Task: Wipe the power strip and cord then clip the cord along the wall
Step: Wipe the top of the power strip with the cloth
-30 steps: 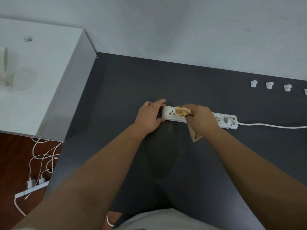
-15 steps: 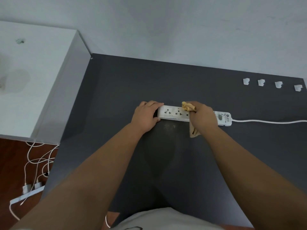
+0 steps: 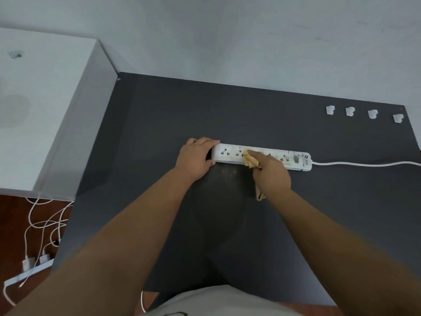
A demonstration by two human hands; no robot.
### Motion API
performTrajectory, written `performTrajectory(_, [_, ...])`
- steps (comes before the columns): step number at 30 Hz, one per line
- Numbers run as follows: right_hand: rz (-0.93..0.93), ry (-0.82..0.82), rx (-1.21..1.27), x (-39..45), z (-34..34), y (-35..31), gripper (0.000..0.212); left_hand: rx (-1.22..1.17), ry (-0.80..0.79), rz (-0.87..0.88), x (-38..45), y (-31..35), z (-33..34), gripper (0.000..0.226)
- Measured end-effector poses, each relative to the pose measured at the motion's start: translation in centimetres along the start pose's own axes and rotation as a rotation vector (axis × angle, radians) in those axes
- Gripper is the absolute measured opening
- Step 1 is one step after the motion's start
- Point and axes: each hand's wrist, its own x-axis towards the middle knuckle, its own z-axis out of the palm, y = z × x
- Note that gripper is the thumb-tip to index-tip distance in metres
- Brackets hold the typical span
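Nearest you, this side of the power strip (image 3: pixel 262 158), both your forearms reach out over the dark counter (image 3: pixel 159 115). Your right hand (image 3: pixel 272 176) is clenched around a yellow cloth (image 3: pixel 250 158), pressing its bunched front against the strip's top face about a third of the way along from its left end; a tail of cloth hangs out below your wrist. Your left hand (image 3: pixel 196 158) is cupped over the strip's left end, fingers curled on it, pinning it down. The strip lies flat and lengthwise near the counter's middle, its face speckled with grime, mostly toward the switch end.

Judge the strip as a light, rigid plastic bar that will skate on this smooth surface unless you keep that end pinned, so hold it by the end cap or the long sides, clear of the sockets. The cloth is soft and will catch in socket holes if you dig in.

From the strip's right end, the white cord (image 3: pixel 364 164) runs off to the right edge of view; it looks limp and springy, best pinched through the cloth and drawn along.

Beyond the strip, toward the wall (image 3: pixel 227 42), four small white clips (image 3: pixel 363 114) sit in a row to the right, untouched.
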Motion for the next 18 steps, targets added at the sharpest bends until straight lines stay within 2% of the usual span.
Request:
performTrajectory(2, [-0.062,-0.048,0.02,-1.1,1.3,-0.5,0.053,-0.009,0.01,0.004,0.0,0.0,0.1,0.064])
performTrajectory(4, [-0.106,-0.024,0.086,-1.5,1.8,-0.5,0.052,-0.005,0.01,0.008,0.0,-0.1,0.0,0.064])
performTrajectory(7, [0.012,0.139,0.169,-0.7,1.0,0.1,0.049,0.001,0.002,0.013,0.0,-0.1,-0.1,0.063])
performTrajectory(9, [0.114,0.184,0.16,-0.3,0.9,0.2,0.046,-0.002,0.0,0.013,0.0,-0.1,0.0,0.064])
performTrajectory(11, [0.094,0.126,0.137,-0.7,1.6,-0.9,0.049,-0.009,-0.003,0.009,-0.1,-0.1,0.0,0.064])
performTrajectory(14, [-0.054,-0.013,0.084,-1.8,3.3,-2.8,0.051,-0.004,0.002,0.009,-0.1,-0.1,0.0,0.063])
performTrajectory(16, [-0.083,0.006,0.11,-1.9,3.3,-2.9,0.049,0.002,-0.005,0.013,0.0,0.0,-0.2,0.063])
performTrajectory(18, [-0.011,0.119,0.173,-1.3,2.3,-2.2,0.048,0.009,-0.014,0.01,0.1,0.0,-0.4,0.063])
